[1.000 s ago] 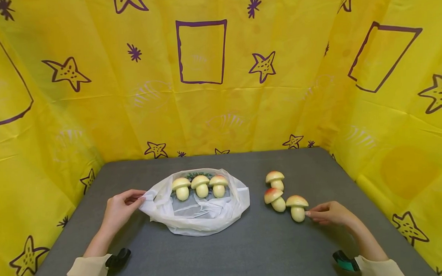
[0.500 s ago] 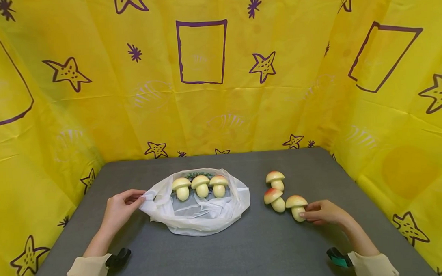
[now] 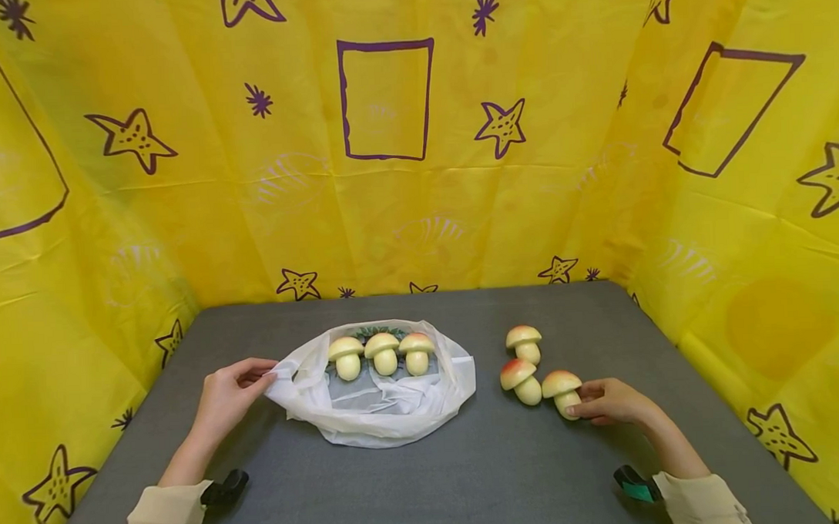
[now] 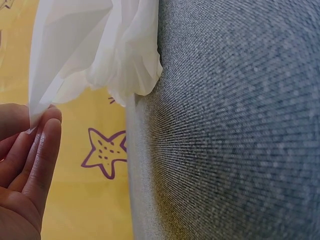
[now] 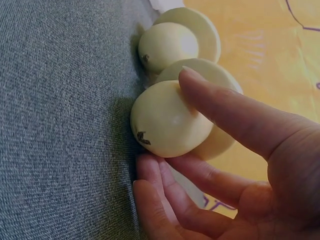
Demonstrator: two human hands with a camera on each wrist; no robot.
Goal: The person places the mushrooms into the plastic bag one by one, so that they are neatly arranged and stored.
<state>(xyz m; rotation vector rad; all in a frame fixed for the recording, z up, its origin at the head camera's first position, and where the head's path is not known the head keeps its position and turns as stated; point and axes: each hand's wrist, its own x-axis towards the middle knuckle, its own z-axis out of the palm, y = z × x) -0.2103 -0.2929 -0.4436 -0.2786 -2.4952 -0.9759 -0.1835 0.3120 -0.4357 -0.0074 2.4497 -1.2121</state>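
Note:
My left hand (image 3: 231,394) pinches the left edge of a white plastic bag (image 3: 370,432); in the left wrist view the bag's corner (image 4: 42,100) runs between thumb and fingertips. The bag's mouth is spread wide, and through it three model mushrooms (image 3: 384,354) show in a row. To the right, my right hand (image 3: 615,402) grips the stem of another model mushroom (image 3: 561,384), cream with a reddish cap. The right wrist view has the thumb on top of that stem (image 5: 167,120) and the fingers below it, close to the table.
Two more mushrooms lie just beyond the gripped one: a tilted one (image 3: 520,380) beside it and one farther back (image 3: 523,343). The grey table (image 3: 414,493) is enclosed by yellow cloth walls (image 3: 390,217) with purple starfish drawings.
My right hand has moved left onto the nearest mushroom and now grips its stem, which has tilted slightly. The left hand and bag have stayed put.

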